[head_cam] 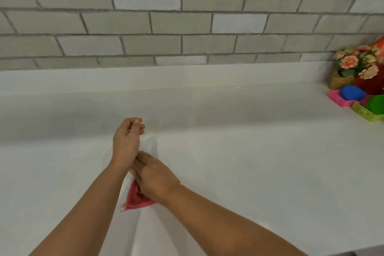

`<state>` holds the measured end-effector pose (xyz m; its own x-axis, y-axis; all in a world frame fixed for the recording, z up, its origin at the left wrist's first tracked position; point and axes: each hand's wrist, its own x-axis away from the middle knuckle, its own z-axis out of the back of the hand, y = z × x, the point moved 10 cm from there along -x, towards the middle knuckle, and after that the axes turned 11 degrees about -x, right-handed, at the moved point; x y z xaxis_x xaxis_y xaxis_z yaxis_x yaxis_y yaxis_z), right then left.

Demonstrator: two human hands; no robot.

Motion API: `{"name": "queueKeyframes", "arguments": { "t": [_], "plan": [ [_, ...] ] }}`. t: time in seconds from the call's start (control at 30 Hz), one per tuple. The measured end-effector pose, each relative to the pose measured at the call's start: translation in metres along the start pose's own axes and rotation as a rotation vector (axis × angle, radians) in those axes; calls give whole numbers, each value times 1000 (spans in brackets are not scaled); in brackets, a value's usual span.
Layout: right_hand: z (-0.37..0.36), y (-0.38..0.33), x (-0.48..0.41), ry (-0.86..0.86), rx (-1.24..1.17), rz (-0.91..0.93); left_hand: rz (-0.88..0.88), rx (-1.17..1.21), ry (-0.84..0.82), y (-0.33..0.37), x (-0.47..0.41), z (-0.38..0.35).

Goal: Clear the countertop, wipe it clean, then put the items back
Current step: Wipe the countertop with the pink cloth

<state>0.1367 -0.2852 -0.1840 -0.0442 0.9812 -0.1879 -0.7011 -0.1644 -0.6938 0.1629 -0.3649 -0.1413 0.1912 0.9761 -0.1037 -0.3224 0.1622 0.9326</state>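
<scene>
Two hands | right hand [154, 174] grip: pink cloth [137, 198], mostly hidden | left hand [126, 141] grip: unclear

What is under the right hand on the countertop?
A pink cloth lies under the right hand, one corner sticking out on the countertop. The rest is covered.

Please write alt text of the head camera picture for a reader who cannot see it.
Two bare hands meet over a white countertop: the right hand presses a pink cloth, the left hand is loosely curled above it. Flowers and coloured containers stand far right by a grey tiled wall.
</scene>
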Motion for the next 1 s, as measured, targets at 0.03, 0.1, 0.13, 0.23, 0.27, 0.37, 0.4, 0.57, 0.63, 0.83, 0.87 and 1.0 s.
{"name": "queueKeyframes", "arguments": {
  "t": [0.03,0.1,0.13,0.23,0.27,0.37,0.4,0.57,0.63,0.83,0.87,1.0],
  "plan": [
    [10,10,5,7,-30,-24,2,-3,-2,3,2,-3],
    [44,41,18,61,-57,-95,16,3,-10,8,8,-14],
    [64,64,27,94,-67,-148,23,6,-21,11,12,-23],
    [151,132,73,296,11,-265,26,-1,-93,24,33,-63],
    [180,155,94,343,80,-314,24,-15,-130,29,43,-80],
    [259,210,168,472,234,-455,13,-77,-263,46,75,-141],
    [281,224,194,501,267,-512,1,-113,-312,53,87,-162],
    [367,275,328,707,361,-775,-148,-277,-464,92,154,-240],
    [380,276,361,783,336,-906,-217,-334,-482,99,175,-258],
    [284,201,317,460,225,-549,-285,-434,-485,104,215,-292],
    [277,194,319,413,236,-488,-289,-434,-477,106,220,-296],
    [332,233,365,510,285,-502,-303,-433,-473,113,241,-305]
  ]
}}
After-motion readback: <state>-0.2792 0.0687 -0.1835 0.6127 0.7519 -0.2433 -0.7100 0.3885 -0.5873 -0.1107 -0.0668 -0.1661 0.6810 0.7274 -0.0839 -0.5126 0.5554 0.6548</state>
